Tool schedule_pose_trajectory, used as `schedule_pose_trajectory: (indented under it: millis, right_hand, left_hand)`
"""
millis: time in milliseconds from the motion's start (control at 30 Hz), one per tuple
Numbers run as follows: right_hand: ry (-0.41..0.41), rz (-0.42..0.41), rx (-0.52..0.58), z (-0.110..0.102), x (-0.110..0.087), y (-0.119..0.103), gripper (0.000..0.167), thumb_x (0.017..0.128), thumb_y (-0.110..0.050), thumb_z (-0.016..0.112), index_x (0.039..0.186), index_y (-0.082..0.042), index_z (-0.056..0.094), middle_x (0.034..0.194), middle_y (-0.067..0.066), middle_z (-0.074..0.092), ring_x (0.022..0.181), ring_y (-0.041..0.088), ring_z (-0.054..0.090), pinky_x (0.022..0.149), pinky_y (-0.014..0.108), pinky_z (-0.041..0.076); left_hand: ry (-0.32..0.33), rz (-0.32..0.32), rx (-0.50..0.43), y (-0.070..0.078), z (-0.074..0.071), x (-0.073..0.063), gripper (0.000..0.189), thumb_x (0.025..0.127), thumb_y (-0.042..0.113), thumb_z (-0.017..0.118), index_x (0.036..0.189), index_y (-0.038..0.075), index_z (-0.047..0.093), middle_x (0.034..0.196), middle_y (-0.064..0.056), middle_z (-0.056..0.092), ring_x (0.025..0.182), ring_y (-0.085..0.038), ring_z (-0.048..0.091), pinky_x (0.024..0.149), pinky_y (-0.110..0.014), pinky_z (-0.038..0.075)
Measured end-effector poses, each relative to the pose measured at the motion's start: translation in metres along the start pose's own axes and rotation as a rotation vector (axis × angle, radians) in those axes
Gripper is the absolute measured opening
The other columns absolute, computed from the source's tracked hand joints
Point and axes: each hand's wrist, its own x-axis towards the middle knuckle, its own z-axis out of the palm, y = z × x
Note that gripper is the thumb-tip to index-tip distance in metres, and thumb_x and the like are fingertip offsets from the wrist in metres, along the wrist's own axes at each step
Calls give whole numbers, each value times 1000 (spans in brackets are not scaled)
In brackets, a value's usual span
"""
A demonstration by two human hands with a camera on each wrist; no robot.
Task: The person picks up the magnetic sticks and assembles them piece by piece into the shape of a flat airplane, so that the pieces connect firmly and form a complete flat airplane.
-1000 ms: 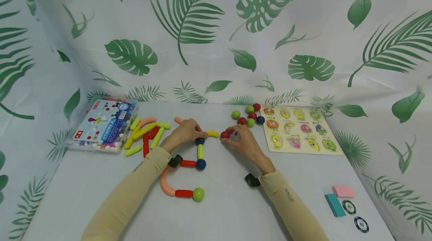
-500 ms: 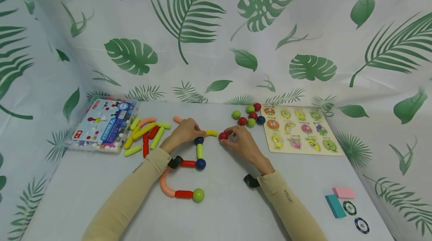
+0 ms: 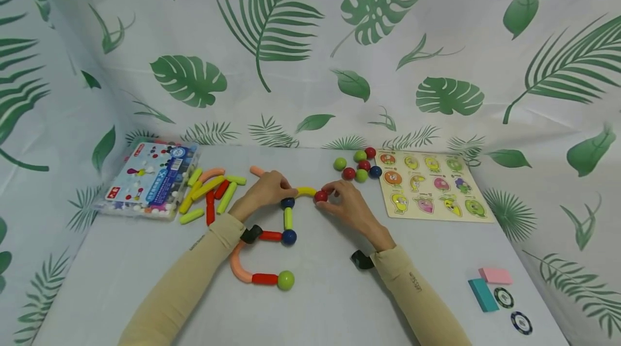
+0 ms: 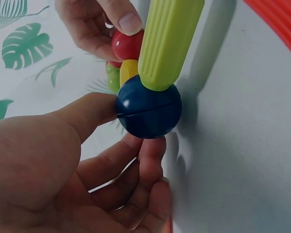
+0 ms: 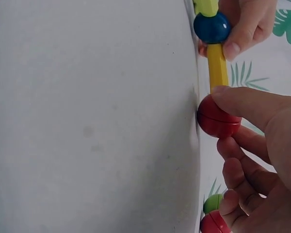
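Observation:
My left hand point(image 3: 266, 189) pinches a dark blue ball point(image 4: 149, 108) between thumb and fingers. A light green ribbed rod point(image 4: 169, 41) and a curved yellow rod point(image 3: 306, 191) meet that ball. With thumb and fingertips, my right hand point(image 3: 350, 203) pinches a red ball point(image 5: 218, 116) right at the yellow rod's other end. Down from the green rod the chain runs on through a second blue ball point(image 3: 288, 237), a red rod point(image 3: 270, 236), a curved peach rod point(image 3: 237, 263), another red rod point(image 3: 264, 279) and a green ball point(image 3: 285, 280).
Loose coloured rods point(image 3: 210, 208) lie left of my left hand, near a clear box of parts point(image 3: 145, 179). Several loose balls point(image 3: 361, 175) sit beyond my right hand, beside a fruit sticker board point(image 3: 436, 187). Pink point(image 3: 495, 276) and teal blocks point(image 3: 483, 295) lie at right with two round chips point(image 3: 521, 323).
The red ball in my right hand has moved slightly left, and the gap between it and the yellow rod has closed. My left hand has stayed at the blue ball.

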Motion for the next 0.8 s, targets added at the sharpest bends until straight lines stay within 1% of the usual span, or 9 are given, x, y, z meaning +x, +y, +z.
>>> schedule_pose_trajectory:
  millis: [167, 333, 400, 500, 567, 667, 733, 800]
  right_hand:
    - [-12, 7, 6, 0, 0, 1, 37, 88, -31, 81, 118, -14, 68, 110, 1, 65, 101, 21, 58, 88, 37, 49]
    - [-19, 4, 4, -1, -1, 3, 37, 87, -30, 81, 118, -15, 68, 109, 0, 64, 100, 19, 57, 87, 36, 50]
    - [-18, -1, 10, -1, -1, 4, 36, 87, -29, 81, 118, -14, 68, 108, 0, 64, 99, 19, 57, 87, 36, 50]
    - [-14, -10, 15, -1, -1, 5, 36, 87, -29, 82, 118, -14, 68, 108, 1, 64, 98, 19, 57, 86, 36, 50]
    - [-9, -15, 14, 0, -1, 6, 37, 87, -28, 82, 118, -14, 68, 108, 1, 64, 98, 19, 57, 85, 36, 50]
    - [-2, -23, 12, 0, -1, 6, 38, 87, -28, 82, 119, -13, 68, 108, 1, 64, 98, 18, 58, 85, 36, 50]
    - [-3, -21, 15, 0, -1, 6, 39, 87, -28, 82, 120, -13, 68, 109, 1, 64, 98, 18, 58, 85, 36, 50]
    - [-6, -21, 19, 0, -1, 6, 39, 86, -27, 82, 120, -13, 68, 109, 1, 65, 98, 19, 58, 85, 36, 50]
  left_hand:
    - [-8, 1, -10, 0, 0, -2, 30, 96, 32, 69, 103, 4, 78, 90, -6, 76, 79, -15, 61, 69, -23, 47]
    - [-10, 11, -3, 0, 0, -3, 31, 97, 33, 68, 106, 5, 78, 94, -5, 76, 82, -16, 62, 72, -26, 48]
    - [-2, 9, -1, -3, 0, -4, 32, 98, 34, 67, 109, 6, 77, 97, -5, 76, 84, -15, 62, 74, -27, 49]
    - [26, 14, -6, -9, -2, -7, 32, 99, 34, 65, 110, 7, 77, 99, -5, 75, 83, -16, 61, 74, -28, 49]
    - [63, 33, -12, -15, -6, -12, 31, 100, 33, 64, 111, 7, 76, 101, -6, 75, 84, -16, 63, 75, -29, 50]
    - [117, 61, -45, -26, -15, -24, 28, 101, 29, 64, 116, 9, 76, 108, -7, 75, 90, -19, 66, 79, -33, 53]
    - [167, 56, -44, -34, -23, -34, 28, 101, 29, 64, 117, 9, 75, 110, -7, 75, 93, -19, 67, 82, -35, 54]
    - [204, 31, -43, -42, -31, -47, 28, 101, 28, 64, 118, 9, 75, 111, -8, 74, 95, -21, 67, 83, -38, 54]
